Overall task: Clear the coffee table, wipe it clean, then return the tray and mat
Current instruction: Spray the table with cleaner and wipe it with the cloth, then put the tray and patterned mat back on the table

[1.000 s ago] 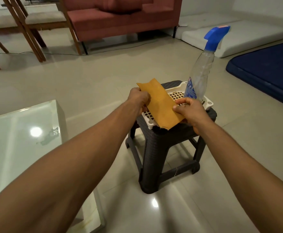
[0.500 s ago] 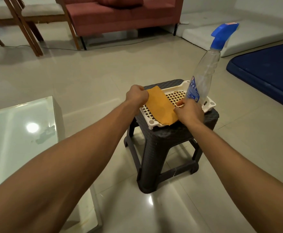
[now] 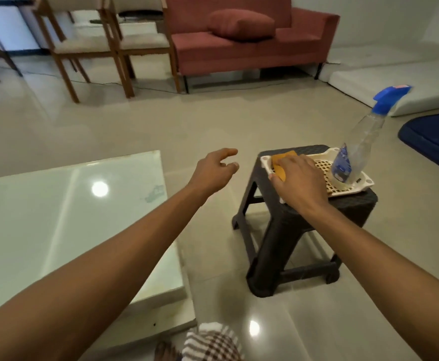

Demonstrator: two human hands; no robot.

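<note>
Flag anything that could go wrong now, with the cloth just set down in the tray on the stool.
1. The spray bottle stands tall at the far end of the white tray on the small stool; a nudge could topple it.
2. The right hand presses the orange cloth at the tray's near end, which might tip or slide the tray.
3. The glass coffee table shows a smudge, possibly missed in wiping.

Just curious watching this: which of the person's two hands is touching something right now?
The right hand, which rests on the orange cloth in the white tray. The left hand hangs in the air over the floor, fingers loose, touching nothing.
</note>
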